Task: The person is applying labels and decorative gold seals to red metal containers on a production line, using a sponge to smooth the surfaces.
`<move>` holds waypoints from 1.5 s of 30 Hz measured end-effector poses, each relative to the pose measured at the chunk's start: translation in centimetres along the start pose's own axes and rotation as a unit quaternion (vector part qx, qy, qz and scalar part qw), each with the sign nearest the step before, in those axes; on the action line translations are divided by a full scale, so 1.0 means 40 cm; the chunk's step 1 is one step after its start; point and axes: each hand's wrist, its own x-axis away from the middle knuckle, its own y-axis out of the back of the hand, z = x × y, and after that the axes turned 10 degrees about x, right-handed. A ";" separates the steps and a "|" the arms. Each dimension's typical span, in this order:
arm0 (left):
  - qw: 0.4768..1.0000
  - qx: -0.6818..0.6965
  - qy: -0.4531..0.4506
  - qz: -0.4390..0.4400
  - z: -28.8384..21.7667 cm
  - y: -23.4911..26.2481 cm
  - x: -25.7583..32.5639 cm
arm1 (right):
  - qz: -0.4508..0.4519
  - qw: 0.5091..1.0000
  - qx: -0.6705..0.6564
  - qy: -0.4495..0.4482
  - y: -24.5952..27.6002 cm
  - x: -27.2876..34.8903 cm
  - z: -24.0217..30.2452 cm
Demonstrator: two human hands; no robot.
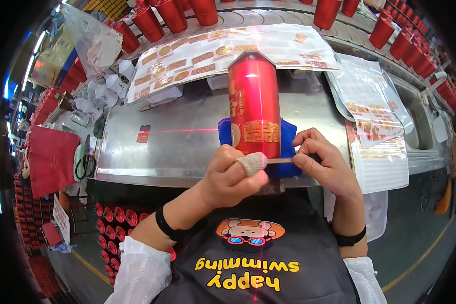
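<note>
A red cylindrical bottle (255,101) with gold emblems lies on a blue cloth (289,131) at the worktable's front edge, its dark-rimmed end pointing away from me. My left hand (230,175) is closed at the bottle's near end, with pale fabric (253,163) wrapped round a finger. From that hand a thin gold-brown strip (280,160) runs across to my right hand (323,161), whose thumb and forefinger pinch its other end. The strip passes just in front of the bottle; whether it touches it I cannot tell. The left fingertips are partly hidden by the fabric.
Sheets of gold stickers (197,55) stretch behind the bottle, and more sheets (375,121) lie at right beside a sink (421,124). A small red piece (143,134) lies on the metal table (172,147). Red bottles (171,15) line the conveyor (268,17) behind.
</note>
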 end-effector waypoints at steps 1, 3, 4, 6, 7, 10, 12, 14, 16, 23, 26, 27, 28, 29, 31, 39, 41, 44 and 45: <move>1.000 0.001 0.014 -0.021 -0.001 -0.004 0.008 | 0.003 1.000 -0.003 0.000 0.000 0.000 0.000; 1.000 -0.008 0.002 -0.012 0.000 -0.004 0.004 | 0.000 1.000 0.005 0.003 -0.002 0.001 -0.005; 1.000 -0.013 -0.003 -0.009 -0.001 0.000 -0.006 | 0.000 1.000 0.010 0.005 -0.002 0.000 -0.008; 0.999 -0.018 -0.021 0.028 -0.005 0.010 -0.027 | -0.011 0.999 0.024 0.033 -0.003 0.000 -0.021; 0.999 -0.026 -0.030 0.033 -0.005 0.005 -0.033 | -0.017 0.998 0.030 0.047 -0.004 -0.001 -0.023; 0.999 -0.016 -0.032 0.019 0.003 -0.005 -0.019 | -0.016 1.000 0.006 0.013 -0.005 0.000 -0.006; 1.000 0.004 -0.011 -0.008 0.007 0.001 0.000 | -0.004 1.000 -0.006 -0.002 -0.004 -0.004 0.005; 1.000 -0.013 -0.012 -0.010 0.003 0.003 0.006 | 0.003 1.000 -0.012 -0.010 -0.005 -0.004 0.002; 0.999 -0.025 -0.023 -0.002 0.000 0.005 -0.001 | 0.010 1.000 -0.009 -0.006 -0.005 -0.008 -0.003; 0.995 -0.039 -0.080 0.054 0.006 0.011 -0.056 | -0.005 1.000 -0.001 0.003 -0.011 -0.005 -0.003; 0.996 -0.011 -0.067 0.055 0.010 0.017 -0.055 | -0.012 1.000 0.004 0.018 -0.011 -0.005 -0.005; 0.997 0.005 -0.057 0.058 0.011 0.021 -0.052 | -0.010 1.000 0.005 0.019 -0.011 -0.006 -0.005; 0.999 0.005 -0.039 0.036 0.011 0.018 -0.039 | -0.007 1.000 0.005 0.021 -0.011 -0.006 -0.005; 1.000 0.005 -0.020 0.015 0.009 0.011 -0.017 | -0.006 1.000 0.003 0.017 -0.010 -0.008 -0.003; 1.000 0.004 0.001 -0.015 0.005 0.005 -0.005 | 0.003 1.000 -0.001 0.009 -0.011 -0.011 0.002; 0.996 -0.016 -0.060 0.059 0.006 0.011 -0.049 | -0.014 1.000 0.005 0.028 -0.021 -0.012 -0.014; 0.998 0.001 -0.047 0.037 0.011 0.010 -0.040 | -0.015 0.999 0.006 0.031 -0.021 -0.015 -0.012; 1.000 0.009 -0.022 0.006 0.012 0.006 -0.009 | -0.011 0.999 0.011 0.039 -0.023 -0.016 -0.012; 1.000 0.004 -0.022 0.016 0.010 0.012 -0.015 | -0.009 0.999 0.011 0.036 -0.023 -0.018 -0.011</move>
